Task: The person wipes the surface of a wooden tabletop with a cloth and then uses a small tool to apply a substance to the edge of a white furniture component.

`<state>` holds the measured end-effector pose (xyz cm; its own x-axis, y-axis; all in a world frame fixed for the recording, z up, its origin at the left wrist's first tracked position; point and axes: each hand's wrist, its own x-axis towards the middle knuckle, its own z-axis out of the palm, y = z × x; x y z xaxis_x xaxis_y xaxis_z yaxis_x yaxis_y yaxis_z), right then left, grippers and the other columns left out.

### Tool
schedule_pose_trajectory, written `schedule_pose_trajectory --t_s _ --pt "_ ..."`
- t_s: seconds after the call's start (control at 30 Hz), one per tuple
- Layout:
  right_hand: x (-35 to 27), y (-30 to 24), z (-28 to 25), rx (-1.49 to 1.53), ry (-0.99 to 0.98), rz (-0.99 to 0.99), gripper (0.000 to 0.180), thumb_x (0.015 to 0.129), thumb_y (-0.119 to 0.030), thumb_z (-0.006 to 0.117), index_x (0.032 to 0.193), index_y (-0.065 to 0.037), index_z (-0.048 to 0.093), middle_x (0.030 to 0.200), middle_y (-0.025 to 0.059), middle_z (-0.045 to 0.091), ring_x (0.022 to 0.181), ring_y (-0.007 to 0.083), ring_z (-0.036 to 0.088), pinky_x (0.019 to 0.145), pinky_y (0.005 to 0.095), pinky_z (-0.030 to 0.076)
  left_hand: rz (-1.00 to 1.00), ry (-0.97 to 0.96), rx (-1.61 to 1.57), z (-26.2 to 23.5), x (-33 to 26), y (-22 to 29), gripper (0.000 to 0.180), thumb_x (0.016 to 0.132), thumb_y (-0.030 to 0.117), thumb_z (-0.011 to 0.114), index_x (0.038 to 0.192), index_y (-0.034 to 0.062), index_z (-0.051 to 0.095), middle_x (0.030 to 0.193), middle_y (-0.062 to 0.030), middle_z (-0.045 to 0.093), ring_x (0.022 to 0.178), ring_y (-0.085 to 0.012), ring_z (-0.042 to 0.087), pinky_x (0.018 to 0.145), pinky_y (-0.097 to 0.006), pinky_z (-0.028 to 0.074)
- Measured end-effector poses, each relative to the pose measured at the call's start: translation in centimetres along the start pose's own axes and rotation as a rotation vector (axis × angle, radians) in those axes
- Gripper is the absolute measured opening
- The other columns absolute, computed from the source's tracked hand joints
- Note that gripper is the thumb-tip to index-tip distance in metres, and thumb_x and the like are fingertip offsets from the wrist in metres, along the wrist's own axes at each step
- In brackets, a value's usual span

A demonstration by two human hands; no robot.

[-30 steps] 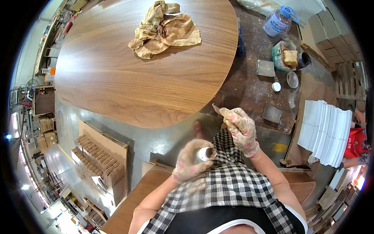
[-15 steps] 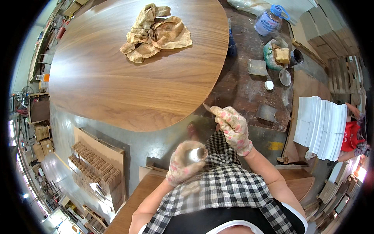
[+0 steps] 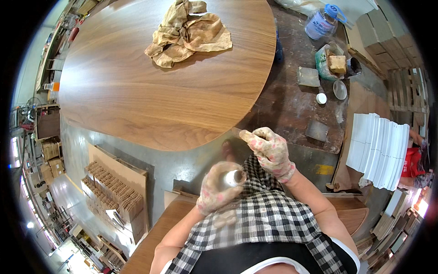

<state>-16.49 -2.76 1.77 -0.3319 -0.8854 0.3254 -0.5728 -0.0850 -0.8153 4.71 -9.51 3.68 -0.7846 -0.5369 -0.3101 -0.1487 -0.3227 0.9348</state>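
My left hand [image 3: 212, 191], in a stained, flower-patterned glove, is wrapped round a small white bottle [image 3: 229, 179] whose brownish mouth faces up and to the right. My right hand [image 3: 272, 154], gloved alike, pinches a thin pointed tool [image 3: 236, 132]; its exact kind is too small to tell. The tool's tip is close to the rounded edge of a wood-grain tabletop [image 3: 159, 105]; whether they touch I cannot tell. Farther back on that top lies a crumpled tan rag [image 3: 200, 36].
A dark worn bench [image 3: 283, 112] at the right bears a white cap [image 3: 321, 98], grey blocks [image 3: 308, 76], a cut-open container [image 3: 323, 64] and a blue-capped jug [image 3: 320, 25]. Beyond a white panel stack [image 3: 378, 150], another person in red [image 3: 413, 162] is partly visible. Cardboard stacks [image 3: 114, 187] stand left.
Both hands have shifted slightly; the left one, with the bottle, has come a little up and right. The view has moved a little. Both hands keep their hold.
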Motion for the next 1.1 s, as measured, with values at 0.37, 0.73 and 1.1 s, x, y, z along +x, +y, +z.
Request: schedule_pose_trajectory --t_s 0.37,0.73,1.1 --pt "0.0 -0.1 -0.1 0.040 -0.029 -0.051 0.051 0.074 0.002 0.063 0.124 -0.012 0.065 0.089 0.0089 0.063 0.073 0.0248 0.065 0.062 0.0333 0.054 0.004 0.031 -0.002 -0.1 -0.1 -0.3 0.051 0.075 0.012 0.079 0.119 0.0040 0.054 0.114 -0.0121 0.065 0.107 -0.0255 0.063 0.094 -0.038 0.049" --pt "-0.2 -0.7 0.5 0.039 -0.105 0.040 0.044 0.079 0.000 0.062 0.122 -0.008 0.066 0.091 0.0116 0.063 0.075 0.0269 0.066 0.064 0.0334 0.054 0.023 0.014 -0.024 -0.2 -0.2 -0.5 0.052 0.075 0.011 0.081 0.119 0.0039 0.055 0.116 -0.0126 0.064 0.108 -0.0246 0.062 0.095 -0.038 0.049" --pt "-0.2 -1.6 0.4 0.468 -0.095 0.460 0.031 0.101 -0.007 0.051 0.131 -0.001 0.059 0.078 0.0021 0.063 0.056 0.0044 0.050 0.052 0.0198 0.043 0.035 0.010 -0.072 0.0 -0.1 0.0 0.052 0.076 0.010 0.080 0.120 0.0036 0.054 0.118 -0.0112 0.062 0.108 -0.0217 0.061 0.094 -0.036 0.049"
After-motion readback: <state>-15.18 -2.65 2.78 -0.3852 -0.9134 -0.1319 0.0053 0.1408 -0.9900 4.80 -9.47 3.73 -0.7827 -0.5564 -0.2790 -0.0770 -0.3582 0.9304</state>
